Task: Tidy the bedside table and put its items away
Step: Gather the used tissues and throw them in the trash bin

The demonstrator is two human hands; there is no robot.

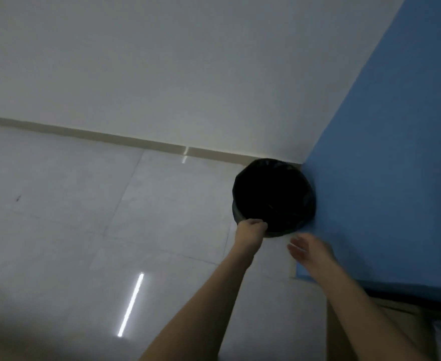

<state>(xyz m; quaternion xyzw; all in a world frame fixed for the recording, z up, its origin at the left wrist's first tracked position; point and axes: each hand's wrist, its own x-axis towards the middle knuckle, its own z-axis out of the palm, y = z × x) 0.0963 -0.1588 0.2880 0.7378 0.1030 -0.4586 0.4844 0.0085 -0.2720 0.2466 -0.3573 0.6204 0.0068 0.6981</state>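
A round waste bin (274, 196) lined with a black bag stands on the floor in the corner where the white wall meets the blue wall. My left hand (250, 229) is at the bin's near rim, fingers curled over the edge of the bag. Just to the right and nearer, my right hand (305, 247) hovers blurred, its fingers spread and nothing visible in it. The bin's inside is too dark to see. The bedside table is out of view.
Glossy pale floor tiles (84, 230) stretch to the left, reflecting a strip light. A white wall (162, 74) with a beige skirting runs behind. The blue wall (396, 152) closes off the right side, with a wooden edge (385, 311) at the lower right.
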